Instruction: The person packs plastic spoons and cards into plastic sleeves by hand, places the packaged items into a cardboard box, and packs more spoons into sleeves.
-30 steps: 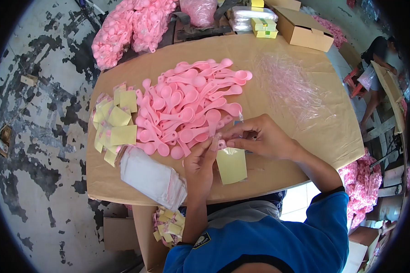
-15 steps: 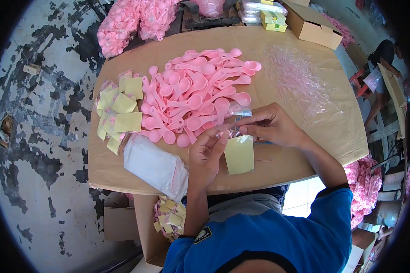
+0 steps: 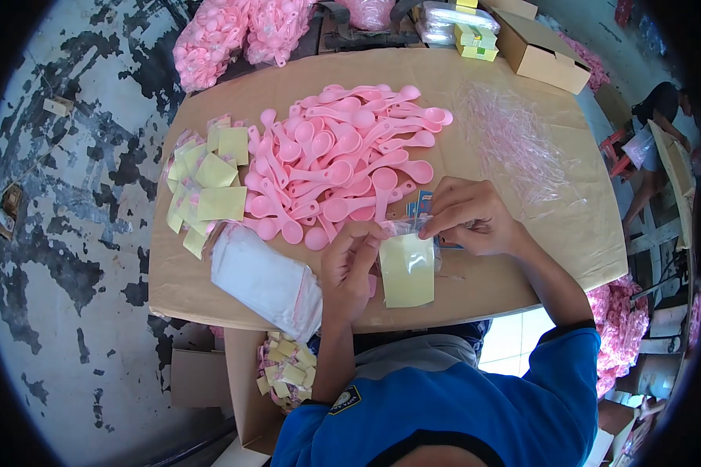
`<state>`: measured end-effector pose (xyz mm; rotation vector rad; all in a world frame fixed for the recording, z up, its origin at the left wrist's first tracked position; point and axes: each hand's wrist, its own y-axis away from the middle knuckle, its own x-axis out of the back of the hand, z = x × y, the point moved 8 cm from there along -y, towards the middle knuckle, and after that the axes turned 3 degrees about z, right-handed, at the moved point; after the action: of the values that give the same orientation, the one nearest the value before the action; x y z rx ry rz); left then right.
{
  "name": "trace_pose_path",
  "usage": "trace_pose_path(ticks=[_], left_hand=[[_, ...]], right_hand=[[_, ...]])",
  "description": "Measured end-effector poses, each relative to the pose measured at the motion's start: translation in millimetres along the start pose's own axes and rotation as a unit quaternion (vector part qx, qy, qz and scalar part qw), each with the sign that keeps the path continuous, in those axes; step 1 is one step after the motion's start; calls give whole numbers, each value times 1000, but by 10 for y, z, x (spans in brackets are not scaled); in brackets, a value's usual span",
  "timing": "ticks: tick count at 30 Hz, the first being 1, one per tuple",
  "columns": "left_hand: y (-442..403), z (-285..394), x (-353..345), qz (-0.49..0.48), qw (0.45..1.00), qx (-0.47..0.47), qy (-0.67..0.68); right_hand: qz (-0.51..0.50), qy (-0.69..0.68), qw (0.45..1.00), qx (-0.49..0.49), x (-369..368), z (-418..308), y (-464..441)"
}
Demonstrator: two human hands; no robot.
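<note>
Between my hands hangs a small clear plastic bag with a yellow card [image 3: 407, 272] showing through it. My left hand [image 3: 348, 265] pinches its upper left corner, and my right hand [image 3: 475, 218] pinches the upper right. Something pink shows at the bag's left edge, mostly hidden by my left fingers. Just beyond my hands lies a heap of pink measuring spoons [image 3: 343, 156]. Blue printed cards [image 3: 422, 204] peek out beside and under my right hand. Left of my left hand rests a stack of empty clear bags [image 3: 265, 276].
Filled packets with yellow cards [image 3: 210, 175] are piled left on the cardboard-covered table [image 3: 522, 272]. Thin clear strips [image 3: 514, 140] lie at the right. An open box [image 3: 249, 405] of packets stands below the left front edge. Bagged spoons [image 3: 210, 47] sit behind. Another person [image 3: 656, 117] sits far right.
My hands have moved slightly apart, and the bag's top is now stretched between them. The yellow card hangs a little lower and straighter. The whole view has shifted slightly.
</note>
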<state>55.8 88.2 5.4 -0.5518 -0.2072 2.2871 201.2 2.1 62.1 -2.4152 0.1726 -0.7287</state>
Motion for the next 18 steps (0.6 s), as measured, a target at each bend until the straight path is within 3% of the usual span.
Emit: trace_pose_path(ticks=[4, 10, 13, 18], left_hand=[[-15, 19, 32, -4, 997, -61, -42], [47, -26, -24, 6, 990, 66, 128], [107, 33, -66, -19, 999, 41, 26], [335, 233, 171, -14, 990, 118, 73]], right_hand=[[-10, 30, 999, 20, 0, -88, -10], [-14, 71, 996, 48, -20, -200, -13], [-17, 132, 988, 78, -3, -272, -23], [-56, 214, 972, 84, -125, -474, -55]])
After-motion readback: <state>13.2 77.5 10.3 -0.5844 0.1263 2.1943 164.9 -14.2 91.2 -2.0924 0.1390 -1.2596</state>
